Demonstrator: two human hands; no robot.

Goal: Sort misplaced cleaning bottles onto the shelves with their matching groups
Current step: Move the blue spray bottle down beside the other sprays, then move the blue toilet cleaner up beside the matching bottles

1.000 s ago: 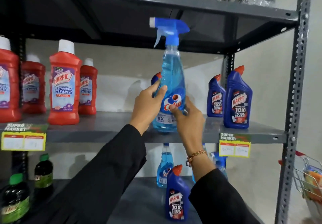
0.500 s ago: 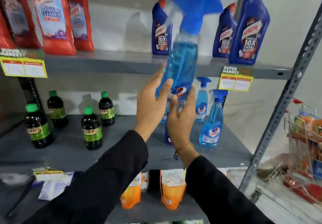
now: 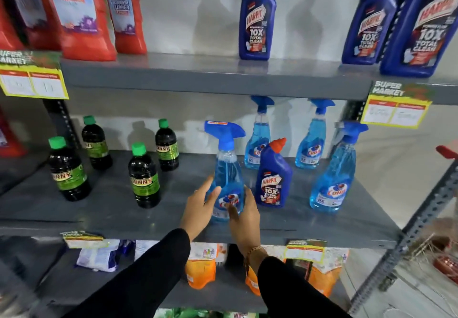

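A light-blue Colin spray bottle (image 3: 226,176) stands upright on the middle shelf (image 3: 173,216), near its front. My left hand (image 3: 198,208) cups its left side and my right hand (image 3: 244,215) its right side, fingers around the lower body. Just right of it stands a dark-blue Harpic bottle (image 3: 272,181) with an orange cap. Three more Colin spray bottles stand behind and right (image 3: 257,137), (image 3: 312,137), (image 3: 333,171). On the upper shelf (image 3: 210,77) are dark-blue Harpic bottles (image 3: 256,18) and red Harpic bathroom cleaners (image 3: 79,13).
Several dark bottles with green caps (image 3: 142,176) stand on the left of the middle shelf. Orange pouches (image 3: 200,270) and packets lie on the shelf below. A grey upright post (image 3: 421,223) frames the right side, with a wire basket (image 3: 443,255) beyond it.
Both hands brought the spray bottle down from the upper shelf to the middle shelf, where it now stands. My view dropped along with it.
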